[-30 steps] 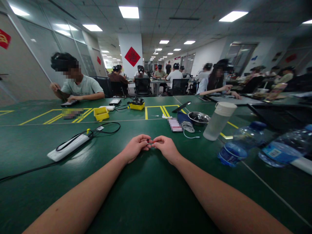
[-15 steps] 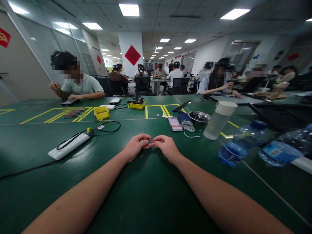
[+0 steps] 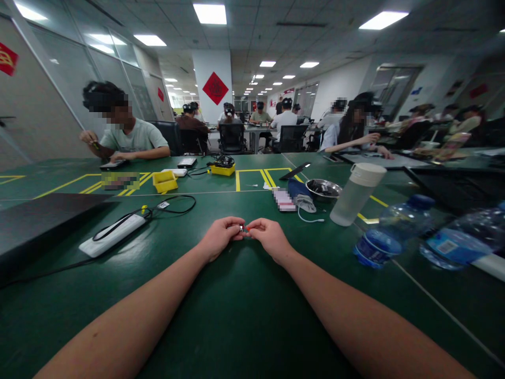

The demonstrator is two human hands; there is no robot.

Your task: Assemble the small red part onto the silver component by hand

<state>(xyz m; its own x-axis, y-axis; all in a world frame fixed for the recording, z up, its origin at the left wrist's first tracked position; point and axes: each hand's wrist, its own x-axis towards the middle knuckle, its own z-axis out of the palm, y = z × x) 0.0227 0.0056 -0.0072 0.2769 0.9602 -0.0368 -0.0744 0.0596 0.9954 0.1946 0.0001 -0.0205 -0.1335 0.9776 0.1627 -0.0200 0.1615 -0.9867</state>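
Over the green table (image 3: 244,316), my left hand (image 3: 223,237) and my right hand (image 3: 268,237) meet at the fingertips in the middle of the view. Between the thumb and finger of my left hand is a tiny metallic piece (image 3: 241,228), too small to name. My right hand pinches a tiny orange-red piece (image 3: 248,229), close beside the metallic one. Whether the two pieces touch cannot be made out.
A white power strip (image 3: 114,235) with a black cable and a dark flat panel (image 3: 43,221) lie left. Yellow trays (image 3: 164,181) stand farther back. To the right are a metal bowl (image 3: 323,189), a frosted bottle (image 3: 355,195) and plastic bottles (image 3: 381,245). People sit beyond.
A dark flat panel has appeared at the left edge of the table. The metallic piece at my left fingertips shows more brightly. Both hands have stayed in nearly the same place.
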